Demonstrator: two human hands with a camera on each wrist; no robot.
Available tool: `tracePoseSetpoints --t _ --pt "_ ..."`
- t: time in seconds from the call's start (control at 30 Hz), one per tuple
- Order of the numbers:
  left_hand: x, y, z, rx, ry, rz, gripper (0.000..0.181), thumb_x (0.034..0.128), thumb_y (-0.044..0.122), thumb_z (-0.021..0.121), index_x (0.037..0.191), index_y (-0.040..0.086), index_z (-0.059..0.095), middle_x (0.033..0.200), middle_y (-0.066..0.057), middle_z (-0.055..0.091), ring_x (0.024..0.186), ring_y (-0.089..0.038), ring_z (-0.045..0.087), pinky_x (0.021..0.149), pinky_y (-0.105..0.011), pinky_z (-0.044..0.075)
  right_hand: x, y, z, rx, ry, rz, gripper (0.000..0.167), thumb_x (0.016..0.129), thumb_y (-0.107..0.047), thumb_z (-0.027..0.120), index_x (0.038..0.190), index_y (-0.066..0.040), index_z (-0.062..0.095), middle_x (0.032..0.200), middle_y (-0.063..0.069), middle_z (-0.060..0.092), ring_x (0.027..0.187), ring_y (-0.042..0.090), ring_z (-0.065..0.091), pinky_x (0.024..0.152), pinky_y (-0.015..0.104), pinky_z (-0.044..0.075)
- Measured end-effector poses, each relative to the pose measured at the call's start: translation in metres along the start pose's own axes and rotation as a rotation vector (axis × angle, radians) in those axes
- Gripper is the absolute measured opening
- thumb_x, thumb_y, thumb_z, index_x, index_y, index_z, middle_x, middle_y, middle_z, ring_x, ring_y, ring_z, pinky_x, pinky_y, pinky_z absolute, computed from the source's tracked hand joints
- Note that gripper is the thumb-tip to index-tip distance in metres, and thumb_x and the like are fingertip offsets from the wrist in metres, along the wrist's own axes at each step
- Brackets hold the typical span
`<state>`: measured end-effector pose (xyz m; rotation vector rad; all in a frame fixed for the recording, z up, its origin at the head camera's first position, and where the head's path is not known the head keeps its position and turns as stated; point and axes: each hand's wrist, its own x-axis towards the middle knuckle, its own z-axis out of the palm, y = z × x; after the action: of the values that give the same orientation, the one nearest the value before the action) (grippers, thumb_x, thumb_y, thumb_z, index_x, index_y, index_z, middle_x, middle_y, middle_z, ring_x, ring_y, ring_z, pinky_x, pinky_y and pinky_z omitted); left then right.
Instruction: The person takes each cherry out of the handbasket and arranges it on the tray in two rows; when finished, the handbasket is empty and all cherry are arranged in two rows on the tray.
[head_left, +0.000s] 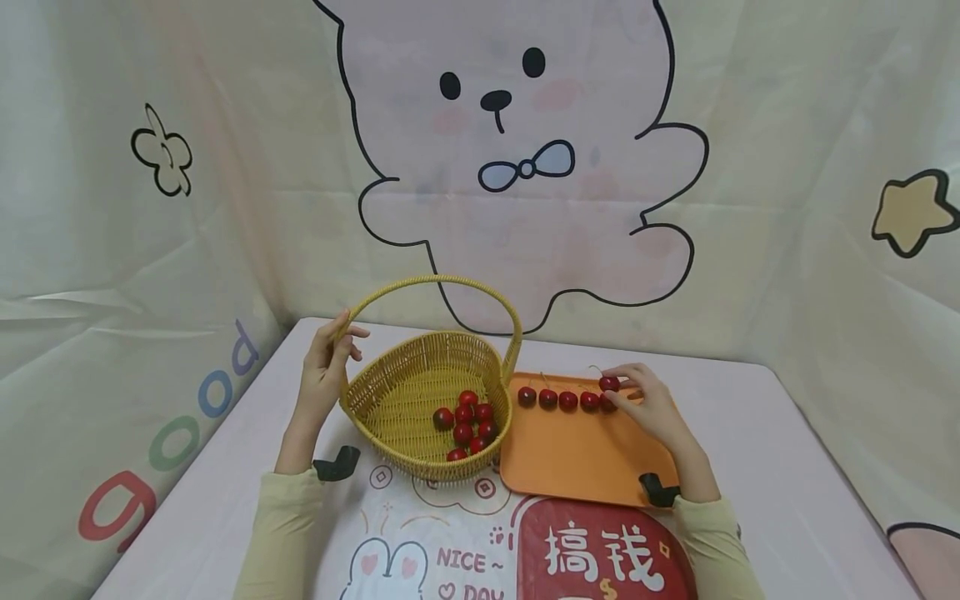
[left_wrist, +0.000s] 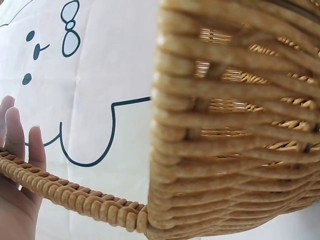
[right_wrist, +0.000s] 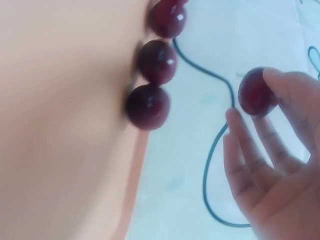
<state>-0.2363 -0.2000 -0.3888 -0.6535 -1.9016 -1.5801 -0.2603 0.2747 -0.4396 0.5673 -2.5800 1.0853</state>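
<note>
A yellow woven basket (head_left: 390, 417) stands on the table, several red cherries (head_left: 462, 434) gathered on the right side of its bottom. My left hand (head_left: 322, 367) holds the left side of the tall arched handle (head_left: 450, 280). In the left wrist view the handle crosses the hand (left_wrist: 20, 210), close to the basket's woven wall (left_wrist: 225, 150). Over the far right part of an orange tray (head_left: 577, 458), my right hand (head_left: 656, 408) pinches one dark red cherry (right_wrist: 256, 92) between thumb and fingers. Just below it, several cherries (head_left: 568, 402) lie in a row along the tray's far side.
The tray sits directly to the right of the basket. Under both lies a pale tabletop (head_left: 750, 467) with a printed rabbit and red lettering (head_left: 600, 554) at the front. A cloth backdrop (head_left: 517, 242) with a bear drawing hangs behind the table.
</note>
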Motion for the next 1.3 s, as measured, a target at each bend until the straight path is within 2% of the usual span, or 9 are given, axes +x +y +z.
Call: tracePoseSetpoints --t 0.17,0.3,0.4,0.47,0.53,0.7,0.97,1.17,1.3 --pt "0.001 0.000 0.000 0.002 0.002 0.011 0.041 0.0951 -0.008 0.038 0.135 0.003 0.040 0.102 0.011 0.061 0.071 -0.016 0.052 0.068 -0.014 0.043 -0.003 0.012 0.000 -0.054 0.063 0.077 0.032 0.081 -0.003 0.070 0.111 -0.001 0.062 0.107 0.021 0.052 0.086 0.041 0.063 0.069 0.045 0.054" --pt "0.001 0.001 0.000 0.007 -0.007 0.013 0.040 0.0954 -0.008 0.038 0.134 0.000 0.039 0.102 0.011 0.061 0.071 -0.018 0.051 0.069 -0.014 0.043 -0.005 0.020 -0.001 -0.083 0.080 0.135 0.032 0.081 -0.004 0.069 0.112 0.000 0.061 0.108 0.023 0.051 0.089 0.044 0.062 0.073 0.048 0.052" --pt "0.000 -0.003 -0.001 0.005 -0.003 -0.001 0.040 0.0957 -0.007 0.038 0.135 0.001 0.038 0.101 -0.004 0.062 0.072 -0.018 0.052 0.069 -0.014 0.044 -0.005 0.023 -0.003 -0.087 0.077 0.162 0.033 0.082 -0.002 0.068 0.113 0.001 0.060 0.110 0.025 0.050 0.091 0.045 0.061 0.075 0.049 0.052" --pt "0.000 -0.003 -0.001 0.000 0.004 -0.016 0.039 0.0957 -0.007 0.038 0.135 0.000 0.038 0.101 -0.019 0.060 0.071 -0.018 0.052 0.068 -0.015 0.044 -0.005 0.024 -0.004 -0.090 0.074 0.172 0.034 0.082 0.000 0.067 0.114 0.000 0.060 0.111 0.025 0.049 0.092 0.045 0.061 0.075 0.049 0.052" --pt "0.000 -0.002 -0.001 -0.003 0.008 -0.021 0.039 0.0956 -0.007 0.038 0.134 0.000 0.038 0.101 -0.018 0.061 0.071 -0.018 0.052 0.068 -0.015 0.044 -0.006 0.024 -0.005 -0.091 0.069 0.176 0.034 0.082 0.003 0.066 0.115 0.001 0.059 0.112 0.026 0.048 0.093 0.046 0.060 0.075 0.050 0.052" --pt "0.000 -0.001 0.000 -0.001 -0.002 0.004 0.040 0.0957 -0.007 0.037 0.135 0.001 0.038 0.103 0.013 0.061 0.072 -0.015 0.052 0.067 -0.014 0.043 -0.008 0.027 -0.006 -0.098 0.050 0.198 0.035 0.083 0.005 0.063 0.117 0.002 0.057 0.112 0.028 0.048 0.095 0.047 0.058 0.077 0.052 0.050" --pt "0.000 -0.002 0.000 -0.003 0.000 0.017 0.040 0.0956 -0.007 0.037 0.134 0.001 0.039 0.101 -0.011 0.062 0.071 -0.016 0.052 0.067 -0.015 0.044 -0.010 0.037 -0.005 -0.089 0.035 0.230 0.031 0.082 0.007 0.063 0.113 0.006 0.058 0.106 0.028 0.052 0.098 0.042 0.051 0.082 0.052 0.048" --pt "0.000 -0.002 0.001 0.007 0.000 0.022 0.040 0.0957 -0.007 0.038 0.135 0.001 0.039 0.101 -0.013 0.061 0.071 -0.016 0.052 0.067 -0.015 0.044 -0.013 0.042 -0.004 -0.107 -0.017 0.280 0.032 0.082 0.004 0.064 0.114 0.005 0.058 0.105 0.028 0.054 0.096 0.042 0.054 0.081 0.052 0.049" --pt "0.000 -0.001 0.000 0.002 -0.001 0.007 0.040 0.0958 -0.007 0.038 0.135 0.001 0.039 0.101 -0.012 0.061 0.071 -0.018 0.052 0.066 -0.015 0.044 -0.014 0.043 -0.003 -0.079 -0.076 0.325 0.032 0.084 0.002 0.063 0.115 0.004 0.057 0.109 0.030 0.050 0.094 0.046 0.058 0.070 0.045 0.053"
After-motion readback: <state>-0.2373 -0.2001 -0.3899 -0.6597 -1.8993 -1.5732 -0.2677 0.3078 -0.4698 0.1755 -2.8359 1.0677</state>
